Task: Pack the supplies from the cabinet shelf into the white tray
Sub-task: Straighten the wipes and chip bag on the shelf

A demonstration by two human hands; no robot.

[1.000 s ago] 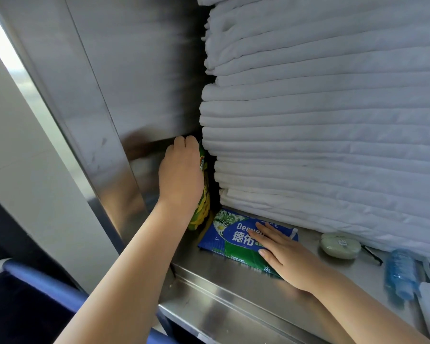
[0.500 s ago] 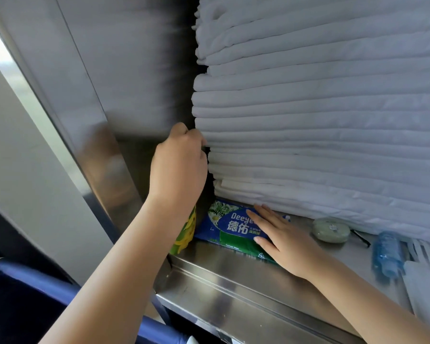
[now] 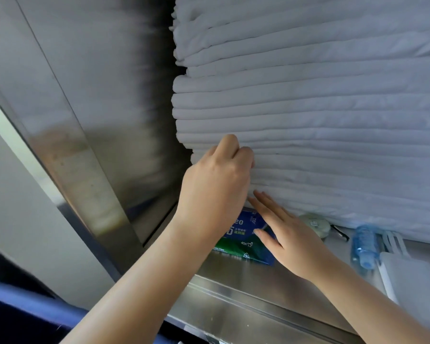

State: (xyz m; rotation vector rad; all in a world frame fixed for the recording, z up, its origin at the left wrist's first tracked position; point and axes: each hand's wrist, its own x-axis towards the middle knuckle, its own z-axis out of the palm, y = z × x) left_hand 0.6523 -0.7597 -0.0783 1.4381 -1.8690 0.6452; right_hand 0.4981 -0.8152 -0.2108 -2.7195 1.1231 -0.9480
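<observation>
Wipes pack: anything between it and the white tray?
Yes. A blue bottle lies on the shelf between the wipes pack and the white tray, beside the tray's left edge. A round pale disc sits behind that line. Lifting over should clear both.

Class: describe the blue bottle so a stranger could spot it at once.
Find the tall stack of folded white linen on the steel shelf. At its foot, right of the right hand, lies a small bottle. It alone is clear blue; the round case beside it is pale.
</observation>
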